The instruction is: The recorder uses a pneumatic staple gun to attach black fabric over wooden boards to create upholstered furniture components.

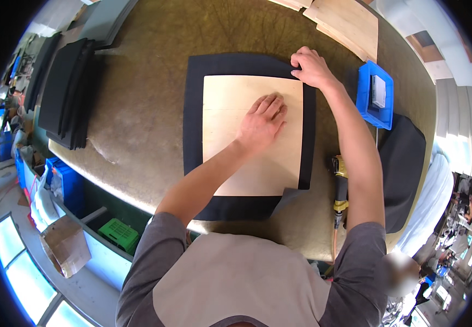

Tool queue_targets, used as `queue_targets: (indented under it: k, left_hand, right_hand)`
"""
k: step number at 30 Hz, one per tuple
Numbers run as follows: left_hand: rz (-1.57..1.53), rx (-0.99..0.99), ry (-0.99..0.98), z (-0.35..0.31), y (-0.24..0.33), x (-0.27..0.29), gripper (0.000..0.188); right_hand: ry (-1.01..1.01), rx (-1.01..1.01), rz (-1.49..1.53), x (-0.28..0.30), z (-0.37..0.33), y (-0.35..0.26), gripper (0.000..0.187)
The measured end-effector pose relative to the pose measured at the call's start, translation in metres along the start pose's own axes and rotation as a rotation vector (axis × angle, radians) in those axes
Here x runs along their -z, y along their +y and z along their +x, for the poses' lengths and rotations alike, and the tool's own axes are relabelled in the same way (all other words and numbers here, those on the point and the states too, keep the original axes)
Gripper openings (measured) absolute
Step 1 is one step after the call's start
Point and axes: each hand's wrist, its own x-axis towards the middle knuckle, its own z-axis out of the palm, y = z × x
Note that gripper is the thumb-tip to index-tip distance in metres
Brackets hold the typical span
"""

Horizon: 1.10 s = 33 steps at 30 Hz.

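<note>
A pale, square plywood board (252,166) lies on a larger sheet of black fabric (193,120), which shows as a border all round it. The sheet's lower right corner is folded up near the board's edge. My left hand (262,122) rests palm down on the upper middle of the board, fingers stretched out and slightly apart. Beyond the board's upper right corner, my right hand (312,66) has its fingers curled and closed at the fabric's far right corner, which they seem to pinch. The fingertips partly hide that corner.
By my right forearm lies a yellow and black air-powered tool (340,182) with a hose (334,240). Beyond it are a blue bin (389,90) and more black fabric (404,169). Plywood pieces (347,24) lie far right; black panels (64,90) are stacked left.
</note>
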Motion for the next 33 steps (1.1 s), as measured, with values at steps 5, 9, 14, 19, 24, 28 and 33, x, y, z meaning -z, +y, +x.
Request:
queue_targets:
  k: [5, 9, 14, 19, 24, 28, 33]
  left_hand:
    - [0.085, 0.011, -0.03, -0.002, 0.001, 0.002, 0.038]
    - [0.192, 0.0, -0.002, 0.004, 0.007, 0.001, 0.037]
    - [0.133, -0.008, -0.327, 0.013, -0.009, 0.004, 0.029]
    - [0.06, -0.039, -0.249, 0.005, -0.012, -0.01, 0.025]
    - [-0.011, -0.127, -0.121, 0.02, -0.014, -0.016, 0.025]
    - [0.087, -0.143, -0.111, 0.001, -0.035, -0.002, 0.024]
    - [0.075, -0.136, -0.114, -0.002, -0.042, -0.017, 0.022]
  right_hand:
    - [0.009, 0.208, 0.176, 0.025, -0.041, -0.028, 0.01]
    - [0.178, 0.309, -0.173, -0.001, -0.089, -0.045, 0.012]
    - [0.228, 0.254, -0.222, 0.002, -0.119, -0.054, 0.026]
    - [0.353, -0.238, 0.125, 0.038, -0.23, -0.079, 0.036]
    - [0.018, -0.921, 0.041, 0.043, -0.358, -0.096, 0.086]
    - [-0.013, -0.933, 0.098, 0.024, -0.331, -0.092, 0.085]
    - [0.02, -0.977, 0.539, 0.065, -0.303, -0.059, 0.065]
